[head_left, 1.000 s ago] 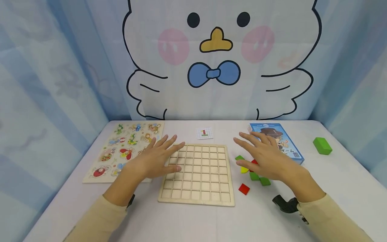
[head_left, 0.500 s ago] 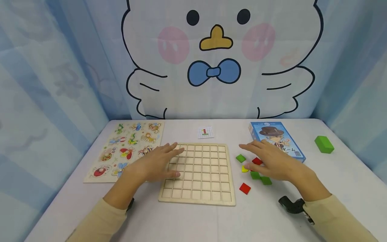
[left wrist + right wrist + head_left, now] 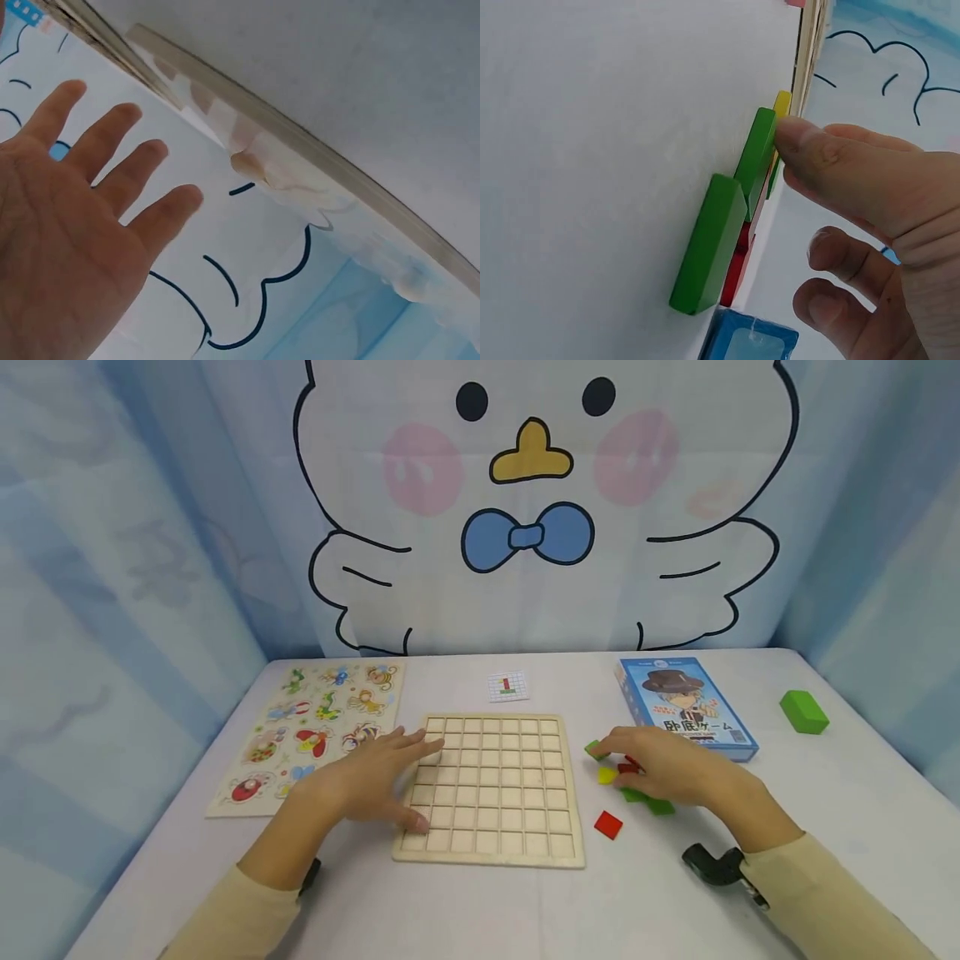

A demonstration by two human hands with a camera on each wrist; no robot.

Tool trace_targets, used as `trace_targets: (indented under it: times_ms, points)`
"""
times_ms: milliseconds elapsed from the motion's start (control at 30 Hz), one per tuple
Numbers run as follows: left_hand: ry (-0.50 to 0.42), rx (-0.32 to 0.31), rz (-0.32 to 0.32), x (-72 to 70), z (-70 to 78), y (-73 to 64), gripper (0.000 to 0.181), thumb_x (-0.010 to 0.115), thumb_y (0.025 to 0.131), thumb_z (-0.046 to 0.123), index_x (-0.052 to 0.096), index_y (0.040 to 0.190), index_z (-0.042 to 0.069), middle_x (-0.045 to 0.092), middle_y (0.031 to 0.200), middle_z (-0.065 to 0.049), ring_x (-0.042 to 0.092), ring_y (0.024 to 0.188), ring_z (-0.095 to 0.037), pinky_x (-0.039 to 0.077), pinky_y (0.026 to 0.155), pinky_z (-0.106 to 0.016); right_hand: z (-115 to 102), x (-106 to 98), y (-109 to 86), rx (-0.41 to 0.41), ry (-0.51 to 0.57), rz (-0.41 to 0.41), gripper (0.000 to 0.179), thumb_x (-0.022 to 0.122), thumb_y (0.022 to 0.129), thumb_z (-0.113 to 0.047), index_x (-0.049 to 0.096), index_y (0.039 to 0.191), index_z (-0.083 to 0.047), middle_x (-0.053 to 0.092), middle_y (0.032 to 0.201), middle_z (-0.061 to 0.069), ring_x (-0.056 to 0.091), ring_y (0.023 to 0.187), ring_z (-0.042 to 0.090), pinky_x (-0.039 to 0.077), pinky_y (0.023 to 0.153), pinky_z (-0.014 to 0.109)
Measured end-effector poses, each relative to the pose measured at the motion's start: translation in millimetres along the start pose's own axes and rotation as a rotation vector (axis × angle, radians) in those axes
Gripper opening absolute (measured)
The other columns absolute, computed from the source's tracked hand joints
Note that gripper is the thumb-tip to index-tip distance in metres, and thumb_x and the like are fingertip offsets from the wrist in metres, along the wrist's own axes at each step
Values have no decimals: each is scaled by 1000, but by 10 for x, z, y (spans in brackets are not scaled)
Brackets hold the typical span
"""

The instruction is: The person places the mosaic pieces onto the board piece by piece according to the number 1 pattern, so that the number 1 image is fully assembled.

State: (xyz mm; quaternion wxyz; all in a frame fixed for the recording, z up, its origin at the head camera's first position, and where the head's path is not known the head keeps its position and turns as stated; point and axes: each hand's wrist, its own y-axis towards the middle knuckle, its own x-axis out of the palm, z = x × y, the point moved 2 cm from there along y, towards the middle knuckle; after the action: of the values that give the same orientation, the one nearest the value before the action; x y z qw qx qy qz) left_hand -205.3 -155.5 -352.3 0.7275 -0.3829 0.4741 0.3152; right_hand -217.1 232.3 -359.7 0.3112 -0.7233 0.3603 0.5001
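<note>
green tiles (image 3: 661,807), flat with crisp edges, lie on the bench (image 3: 487,910) right of the wooden grid board (image 3: 500,774), near a yellow tile (image 3: 607,775) and a loose red tile (image 3: 608,825). you seem to be choosing a piece: your right grip (image 3: 667,766) arches over them, thumb and forefinger apart, contact unclear; your left grip (image 3: 367,785) spreads at the board's left edge. next likely calls for an edge pinch.

the left hand (image 3: 90,202) splays near a board (image 3: 315,155).
</note>
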Motion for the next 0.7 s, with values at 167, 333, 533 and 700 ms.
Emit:
trace_targets:
  times_ms: [167, 333, 533, 700]
  points:
    - [4, -21, -49, -7, -34, -38, 111, 91, 71, 53, 34, 162, 24, 26, 169, -14, 14, 155, -47, 15, 123, -66, 12, 21, 25, -23, -1, -9, 38, 80, 91, -17, 72, 127, -21, 69, 123, -7, 59, 96, 13, 57, 89, 36]
    - [-26, -6, -70, 12, -53, -35, 109, 93, 71, 47, 36, 161, 25, 26, 169, -13, 16, 155, -46, 14, 123, -65, 18, 16, 26, -43, 7, -18, 34, 80, 91, -15, 74, 123, -22, 70, 116, -9, 59, 91, 12, 57, 83, 31]
    - [-20, 16, -83, 8, -63, 14, 108, 93, 70, 47, 39, 160, 26, 26, 169, -10, 15, 156, -44, 14, 124, -63, 9, 25, 43, -59, 11, -35, 28, 78, 92, -14, 75, 118, -26, 64, 104, -12, 56, 90, 10, 56, 79, 27]
    - [-9, 9, -105, 5, -75, 70, 108, 94, 67, 49, 41, 159, 28, 26, 170, -7, 14, 157, -42, 15, 124, -63, -2, 39, 43, -64, 8, -49, 23, 76, 93, -13, 76, 112, -27, 62, 103, -12, 57, 93, 11, 57, 83, 27]
